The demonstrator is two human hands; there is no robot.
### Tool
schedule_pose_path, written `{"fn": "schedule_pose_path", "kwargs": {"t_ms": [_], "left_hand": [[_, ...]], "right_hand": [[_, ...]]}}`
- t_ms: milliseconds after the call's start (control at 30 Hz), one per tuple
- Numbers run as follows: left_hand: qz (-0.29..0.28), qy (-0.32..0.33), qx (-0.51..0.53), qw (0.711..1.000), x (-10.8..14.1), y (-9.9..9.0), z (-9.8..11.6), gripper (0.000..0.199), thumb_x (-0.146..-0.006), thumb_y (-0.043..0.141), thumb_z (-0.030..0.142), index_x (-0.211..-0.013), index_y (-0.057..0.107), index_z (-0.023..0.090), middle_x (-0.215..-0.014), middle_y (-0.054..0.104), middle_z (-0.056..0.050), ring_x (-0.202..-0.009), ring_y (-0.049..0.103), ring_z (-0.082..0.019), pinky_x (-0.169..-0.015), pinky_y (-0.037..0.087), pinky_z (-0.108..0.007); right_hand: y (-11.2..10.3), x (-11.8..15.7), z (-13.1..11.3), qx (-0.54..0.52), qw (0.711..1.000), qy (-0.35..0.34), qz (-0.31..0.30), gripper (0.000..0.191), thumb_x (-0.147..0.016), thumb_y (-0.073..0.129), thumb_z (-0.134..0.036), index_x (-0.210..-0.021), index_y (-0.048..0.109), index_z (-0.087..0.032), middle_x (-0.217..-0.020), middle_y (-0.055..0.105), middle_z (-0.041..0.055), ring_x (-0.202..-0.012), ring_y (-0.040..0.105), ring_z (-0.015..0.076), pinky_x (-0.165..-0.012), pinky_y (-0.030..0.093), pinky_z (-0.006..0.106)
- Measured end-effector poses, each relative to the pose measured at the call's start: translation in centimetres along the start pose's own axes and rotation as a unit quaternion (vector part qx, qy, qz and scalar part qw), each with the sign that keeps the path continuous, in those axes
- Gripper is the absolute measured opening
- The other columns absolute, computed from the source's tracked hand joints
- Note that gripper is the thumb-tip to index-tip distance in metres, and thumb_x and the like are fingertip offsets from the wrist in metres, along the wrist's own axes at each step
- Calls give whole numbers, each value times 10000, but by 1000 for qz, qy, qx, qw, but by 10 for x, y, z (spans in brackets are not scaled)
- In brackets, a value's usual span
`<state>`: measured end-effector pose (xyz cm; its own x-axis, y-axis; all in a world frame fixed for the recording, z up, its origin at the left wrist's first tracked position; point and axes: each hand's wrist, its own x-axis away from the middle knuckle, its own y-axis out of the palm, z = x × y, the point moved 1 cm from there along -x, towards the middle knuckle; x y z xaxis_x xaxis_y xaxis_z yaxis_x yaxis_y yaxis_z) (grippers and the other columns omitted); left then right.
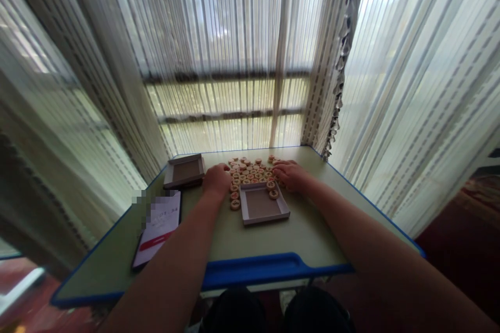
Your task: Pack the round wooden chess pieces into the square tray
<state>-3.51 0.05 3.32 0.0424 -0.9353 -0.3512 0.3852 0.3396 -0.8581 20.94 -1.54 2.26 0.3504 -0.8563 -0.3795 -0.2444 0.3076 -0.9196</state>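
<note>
Many round wooden Chinese chess pieces [245,173] lie packed together on the table between my hands. At the left edge of this group is my left hand [217,179], its fingers curled in; what they hold, if anything, is hidden. My right hand [291,174] rests at the right edge, with its fingers stretched out over several pieces. Closer to me, a shallow cardboard box [265,213] sits open side up. Two pieces [272,190] are at its far right corner, and a short column of pieces [235,200] runs down along its left side.
A second shallow box [184,173] stands at the table's far left. Nearer, a phone or tablet [158,231] with a lit screen lies by my left forearm. The table [312,239] has a blue rim and a molded front groove. Sheer curtains [234,52] hang beyond its far edge.
</note>
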Motion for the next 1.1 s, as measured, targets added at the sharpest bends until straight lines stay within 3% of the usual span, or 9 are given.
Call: {"fn": "schedule_pose_path", "kwargs": {"t_ms": [67,233,433,633,833,1100], "left_hand": [[21,-9,16,1000,-3,2,-4,355,-651,451,139,-950,635,195,-954,656,-76,-912,588,-207,-775,449,-288],[-11,-18,59,998,-8,9,-12,383,-610,465,90,-943,635,169,-949,657,-71,-910,587,-188,-788,447,-267],[106,-50,167,979,-9,-7,-13,405,-616,392,44,-941,615,135,-922,654,-58,-859,589,-155,-763,453,-249],[132,-27,206,969,-8,-18,-9,426,-628,348,43,-933,622,159,-916,660,-27,-866,596,-119,-794,448,-208],[87,1,126,988,-8,-11,-6,404,-679,400,70,-1015,611,144,-997,648,-59,-949,578,-143,-849,430,-233],[-48,81,29,995,-3,-5,7,352,-698,481,169,-1009,639,219,-1006,650,-24,-970,568,-177,-864,424,-254]], "right_hand": [[-1,0,0,3,1000,-10,2,377,-869,303,-352,-1016,614,-199,-1168,552,60,-1102,454,183,-939,306,307],[0,1,0,6,1000,-4,7,368,-865,319,-344,-1007,619,-185,-1158,557,74,-1095,459,189,-935,298,314],[-3,1,1,-1,999,-19,27,369,-866,318,-336,-985,631,-181,-1118,582,81,-1075,472,191,-922,302,318],[-10,1,-3,-16,997,-22,79,362,-864,327,-341,-949,643,-185,-1048,617,65,-1014,497,174,-911,296,299],[-8,2,-2,-12,996,-35,76,346,-864,345,-331,-926,647,-174,-1024,625,79,-999,502,182,-899,302,318],[-13,3,-26,-89,993,-69,25,396,-878,284,-401,-1109,560,-237,-1147,567,16,-1123,417,172,-963,281,318]]}}
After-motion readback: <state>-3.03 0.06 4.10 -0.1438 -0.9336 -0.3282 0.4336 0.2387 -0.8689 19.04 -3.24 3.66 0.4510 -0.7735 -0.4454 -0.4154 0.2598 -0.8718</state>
